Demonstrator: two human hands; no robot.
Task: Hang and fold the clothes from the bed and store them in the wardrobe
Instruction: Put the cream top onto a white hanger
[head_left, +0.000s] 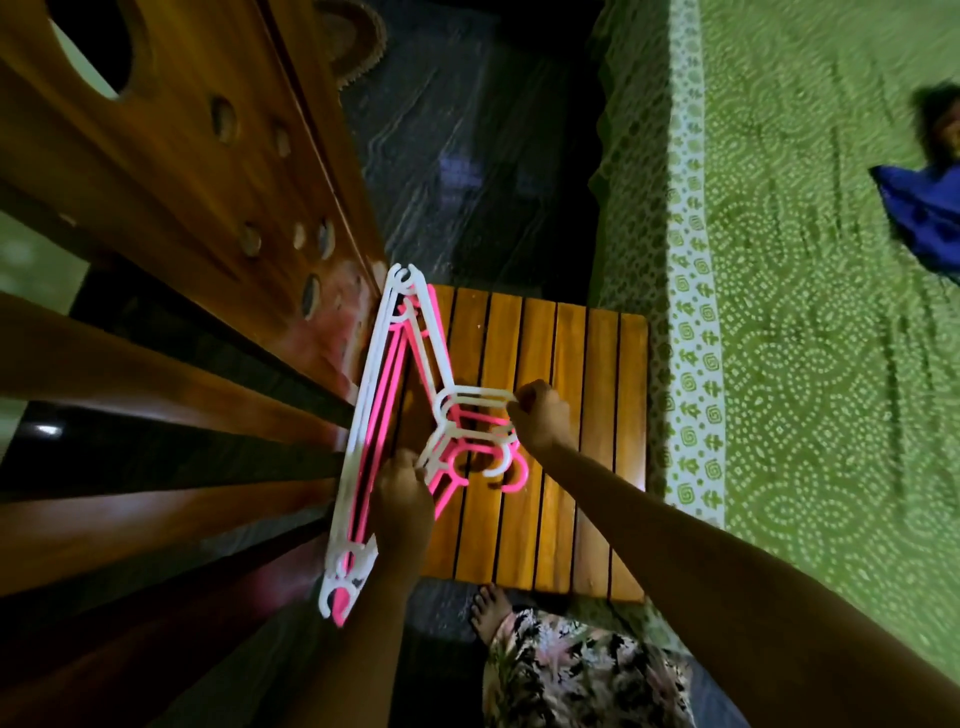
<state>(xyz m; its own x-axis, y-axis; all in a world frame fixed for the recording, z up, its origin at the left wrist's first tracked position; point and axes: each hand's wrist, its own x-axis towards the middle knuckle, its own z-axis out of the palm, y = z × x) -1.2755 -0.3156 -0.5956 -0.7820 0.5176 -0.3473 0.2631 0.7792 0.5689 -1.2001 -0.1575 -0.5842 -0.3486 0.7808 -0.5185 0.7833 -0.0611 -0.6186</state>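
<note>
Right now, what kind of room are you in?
Probably a bedroom: there's a green-covered bed, a wooden wardrobe, and pink and white hangers held over a stool.

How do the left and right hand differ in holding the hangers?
The left hand grips the hangers on a sloping arm, beside the wardrobe; the right hand holds their hook end, nearer the bed. The left hand sits lower in view than the right hand. Both curl round the same pink-and-white bundle above the stool.

Blue garment (924, 218) on green bed (810, 441)
</note>
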